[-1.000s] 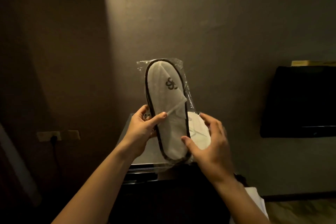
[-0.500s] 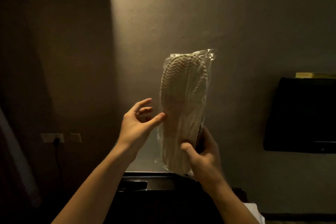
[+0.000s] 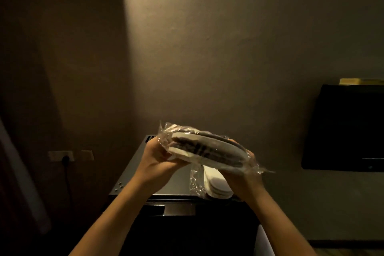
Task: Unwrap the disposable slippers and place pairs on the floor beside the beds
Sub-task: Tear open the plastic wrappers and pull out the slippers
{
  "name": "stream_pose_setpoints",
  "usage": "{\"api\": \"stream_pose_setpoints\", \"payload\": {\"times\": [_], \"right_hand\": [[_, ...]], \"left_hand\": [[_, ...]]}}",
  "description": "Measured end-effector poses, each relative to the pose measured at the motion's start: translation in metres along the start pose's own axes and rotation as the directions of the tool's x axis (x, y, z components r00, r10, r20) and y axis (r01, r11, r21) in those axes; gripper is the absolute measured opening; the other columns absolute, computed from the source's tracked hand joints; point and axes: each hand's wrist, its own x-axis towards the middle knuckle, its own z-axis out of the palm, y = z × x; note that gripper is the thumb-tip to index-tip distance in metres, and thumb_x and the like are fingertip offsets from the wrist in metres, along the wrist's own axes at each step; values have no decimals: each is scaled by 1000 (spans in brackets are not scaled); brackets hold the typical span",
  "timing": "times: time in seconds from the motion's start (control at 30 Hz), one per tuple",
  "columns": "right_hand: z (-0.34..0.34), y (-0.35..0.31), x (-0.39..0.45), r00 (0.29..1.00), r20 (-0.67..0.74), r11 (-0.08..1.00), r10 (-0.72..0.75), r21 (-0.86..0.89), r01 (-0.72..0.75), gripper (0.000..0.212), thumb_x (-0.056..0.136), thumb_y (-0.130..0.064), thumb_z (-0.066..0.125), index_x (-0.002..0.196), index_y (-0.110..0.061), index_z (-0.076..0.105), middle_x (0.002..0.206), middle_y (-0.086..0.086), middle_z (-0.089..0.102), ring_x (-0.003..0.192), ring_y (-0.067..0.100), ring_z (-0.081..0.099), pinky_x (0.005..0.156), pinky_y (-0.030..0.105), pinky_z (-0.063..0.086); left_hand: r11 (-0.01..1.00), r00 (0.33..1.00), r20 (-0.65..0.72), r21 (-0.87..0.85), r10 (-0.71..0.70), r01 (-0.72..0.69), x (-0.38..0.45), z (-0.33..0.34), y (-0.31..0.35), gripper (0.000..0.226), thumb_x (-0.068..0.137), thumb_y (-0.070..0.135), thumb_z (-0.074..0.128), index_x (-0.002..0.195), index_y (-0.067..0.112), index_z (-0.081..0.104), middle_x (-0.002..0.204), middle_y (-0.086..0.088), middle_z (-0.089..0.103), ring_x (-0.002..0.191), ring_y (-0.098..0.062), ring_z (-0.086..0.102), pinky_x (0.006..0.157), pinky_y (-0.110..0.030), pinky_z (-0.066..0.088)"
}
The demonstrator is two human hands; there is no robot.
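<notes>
A pair of white disposable slippers with dark trim, sealed in clear plastic wrap [image 3: 204, 149], lies nearly flat and edge-on between my hands, above a small black fridge. My left hand [image 3: 155, 158] grips the left end of the pack, fingers curled under it. My right hand [image 3: 242, 169] holds the right end from below, where loose plastic sticks out. More wrapped white slippers [image 3: 216, 185] lie on the fridge top, under the held pack.
The black mini fridge [image 3: 133, 174] stands against a plain wall. A dark wall-mounted TV [image 3: 345, 129] hangs at the right. A wall socket with a plugged cord [image 3: 62, 157] is at the left. A pale curtain edge [image 3: 18, 172] hangs at far left.
The pack stood upright and was turned sole-side toward me; now it is tipped down to lie sideways, and both hands grip its ends.
</notes>
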Motion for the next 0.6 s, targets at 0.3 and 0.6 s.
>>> {"api": "stream_pose_setpoints", "payload": {"times": [0.3,0.6], "right_hand": [[11,6,-4,990,-130,979,47,-192,-72,50,80,-19,81,123,-27,56,112,-18,66,105,2,64,84,20,53],[21,0,-9,989,146,976,38,205,-68,44,84,-26,77,125,-24,63,116,-2,72,110,17,68,91,34,55]], "left_hand": [[977,976,-219,211,20,27,-1,-3,-8,42,70,10,85,106,7,64,98,-22,69,84,-31,70,81,-45,60],[969,988,-127,242,89,-56,-15,33,-2,34,81,6,78,113,8,68,103,-9,72,93,-28,71,75,-38,62]]}}
